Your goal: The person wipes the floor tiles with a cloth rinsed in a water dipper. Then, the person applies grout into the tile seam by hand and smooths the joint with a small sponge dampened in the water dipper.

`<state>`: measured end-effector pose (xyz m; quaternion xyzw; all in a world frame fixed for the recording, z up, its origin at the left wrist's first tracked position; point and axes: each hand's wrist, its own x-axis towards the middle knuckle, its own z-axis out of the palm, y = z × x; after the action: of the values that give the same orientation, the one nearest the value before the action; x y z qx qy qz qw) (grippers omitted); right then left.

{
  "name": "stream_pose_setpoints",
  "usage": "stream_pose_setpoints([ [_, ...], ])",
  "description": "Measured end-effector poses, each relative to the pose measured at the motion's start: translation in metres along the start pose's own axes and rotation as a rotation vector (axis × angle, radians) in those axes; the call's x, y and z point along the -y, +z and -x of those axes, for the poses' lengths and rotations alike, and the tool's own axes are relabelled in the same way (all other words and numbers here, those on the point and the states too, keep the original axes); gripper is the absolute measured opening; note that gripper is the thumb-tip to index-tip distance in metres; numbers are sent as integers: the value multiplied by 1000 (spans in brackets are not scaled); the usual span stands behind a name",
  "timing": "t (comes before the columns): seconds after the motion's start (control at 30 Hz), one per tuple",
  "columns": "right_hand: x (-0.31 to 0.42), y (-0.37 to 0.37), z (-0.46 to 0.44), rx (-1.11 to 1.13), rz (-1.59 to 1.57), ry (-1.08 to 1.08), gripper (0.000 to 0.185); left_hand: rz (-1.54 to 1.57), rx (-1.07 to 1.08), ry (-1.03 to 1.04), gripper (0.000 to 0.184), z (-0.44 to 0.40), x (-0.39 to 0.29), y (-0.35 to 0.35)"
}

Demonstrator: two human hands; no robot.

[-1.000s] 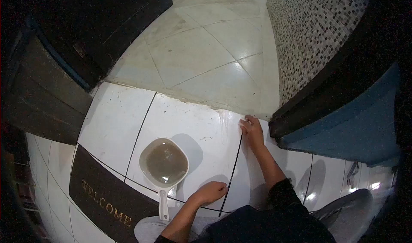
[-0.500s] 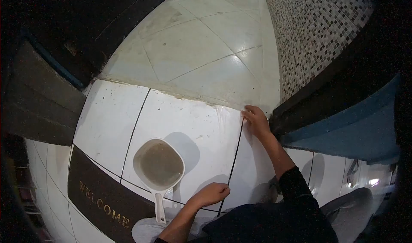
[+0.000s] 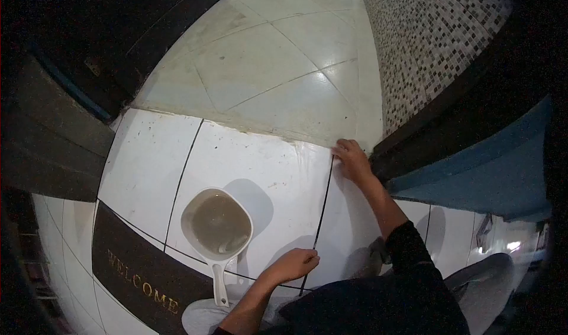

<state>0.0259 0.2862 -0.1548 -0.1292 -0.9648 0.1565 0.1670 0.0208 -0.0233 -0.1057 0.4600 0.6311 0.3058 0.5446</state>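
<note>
My right hand [image 3: 353, 161] reaches out to the seam where the white floor tiles [image 3: 260, 163] meet the duller, stained floor. Its fingers are curled down against the tile's corner, and whatever they may pinch is hidden. Nearer to me, my left hand [image 3: 294, 265] is closed in a loose fist low over the white tile, beside a dark grout line; nothing shows in it. A white dipper [image 3: 216, 225] with cloudy water stands on the tiles to its left, its handle pointing back toward my knee.
A dark doormat [image 3: 142, 276] lettered WELCOME lies at the lower left. Beyond the seam stretches a dull tiled floor [image 3: 278, 57]. A mosaic wall [image 3: 432, 45] and a blue panel [image 3: 479, 169] edge the right side. Dark door parts [image 3: 77, 128] border the left.
My right hand's fingers have shifted slightly at the tile corner and are a little blurred. The left hand stays about the same. The whole view has drifted slightly.
</note>
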Motion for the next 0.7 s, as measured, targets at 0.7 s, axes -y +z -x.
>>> stream_pose_setpoints([
  [0.7, 8, 12, -7, -16, -42, 0, 21, 5, -53, 18, 34, 1, 3, 4],
])
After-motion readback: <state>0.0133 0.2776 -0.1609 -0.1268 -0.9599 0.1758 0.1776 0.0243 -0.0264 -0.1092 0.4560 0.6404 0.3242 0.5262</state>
